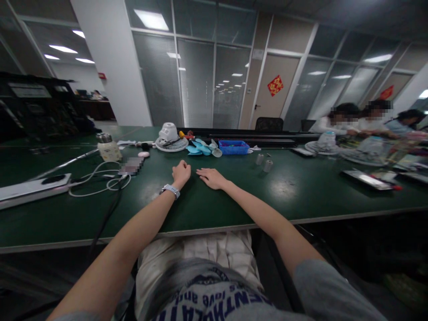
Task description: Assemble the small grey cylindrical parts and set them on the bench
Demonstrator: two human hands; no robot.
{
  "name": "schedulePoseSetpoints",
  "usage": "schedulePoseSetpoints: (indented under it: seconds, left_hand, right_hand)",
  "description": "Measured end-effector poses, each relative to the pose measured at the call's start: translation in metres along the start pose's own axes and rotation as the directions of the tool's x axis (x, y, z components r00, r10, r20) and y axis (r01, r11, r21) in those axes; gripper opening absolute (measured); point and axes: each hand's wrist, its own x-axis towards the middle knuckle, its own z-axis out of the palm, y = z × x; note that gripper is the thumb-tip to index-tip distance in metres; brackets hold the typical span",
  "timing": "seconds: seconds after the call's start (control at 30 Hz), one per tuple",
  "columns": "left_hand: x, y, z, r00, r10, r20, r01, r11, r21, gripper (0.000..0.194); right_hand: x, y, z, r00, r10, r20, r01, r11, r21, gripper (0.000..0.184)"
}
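Observation:
My left hand [181, 173] rests on the green table [200, 209] with its fingers curled into a loose fist; nothing shows in it. A light-coloured watch [170, 191] is on that wrist. Beside it, my right hand [211, 177] lies flat on the tabletop, fingers stretched out towards the left hand without touching it. Beyond both hands are light-blue fan blades [199, 147] and a white fan body [168, 132] on a round grille [172, 144]. A blue plastic basket [233, 147] stands behind my right hand, with small dark things inside. Two metal cylinders [268, 166] stand further right.
At left are a bottle [109, 148], a phone-like device [132, 166], white cables [90, 194] and a power strip [36, 187]. Dark bars [250, 139] run along the back. Several people sit at far right around fan parts [326, 143] and a tray [368, 179].

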Motion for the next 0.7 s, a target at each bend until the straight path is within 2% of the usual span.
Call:
schedulePoseSetpoints:
  seconds: [0.1, 0.23, 0.3, 0.37, 0.43, 0.53, 0.63, 0.7]
  left_hand:
    - [0.002, -0.002, 0.002, 1.0, 0.004, -0.005, -0.004, 0.999, -0.035, 0.014]
    - [0.006, -0.008, 0.005, 1.0, 0.014, -0.027, -0.017, 0.995, -0.101, 0.021]
    - [0.007, -0.009, 0.005, 1.0, 0.022, -0.017, -0.025, 0.989, -0.144, 0.023]
    - [0.007, -0.008, 0.004, 0.999, 0.033, 0.0, -0.032, 0.984, -0.177, 0.024]
    - [0.006, -0.007, 0.003, 0.999, 0.044, 0.02, -0.04, 0.982, -0.185, 0.025]
    - [0.004, -0.005, 0.001, 0.997, 0.066, 0.04, -0.059, 0.986, -0.156, 0.026]
    - [0.003, -0.003, 0.001, 0.996, 0.082, 0.032, -0.078, 0.991, -0.112, 0.027]
    - [0.003, -0.003, 0.0, 0.996, 0.089, 0.031, -0.086, 0.992, -0.091, 0.027]
  right_hand:
    - [-0.003, 0.001, -0.004, 1.0, 0.016, -0.009, -0.016, 1.0, -0.002, 0.033]
    - [-0.008, 0.002, -0.012, 0.986, 0.151, -0.075, -0.149, 0.988, 0.024, 0.03]
    - [-0.012, 0.008, -0.02, 0.966, 0.226, -0.124, -0.225, 0.974, 0.021, 0.03]
    - [-0.019, 0.022, -0.034, 0.924, 0.301, -0.235, -0.308, 0.951, 0.005, 0.03]
    - [-0.034, 0.045, -0.054, 0.836, 0.383, -0.393, -0.423, 0.906, -0.016, 0.031]
    - [-0.069, 0.086, -0.086, 0.63, 0.498, -0.596, -0.632, 0.775, -0.02, 0.033]
    - [-0.108, 0.122, -0.108, 0.436, 0.582, -0.687, -0.779, 0.625, 0.036, 0.034]
    - [-0.126, 0.136, -0.114, 0.337, 0.626, -0.703, -0.832, 0.547, 0.088, 0.034]
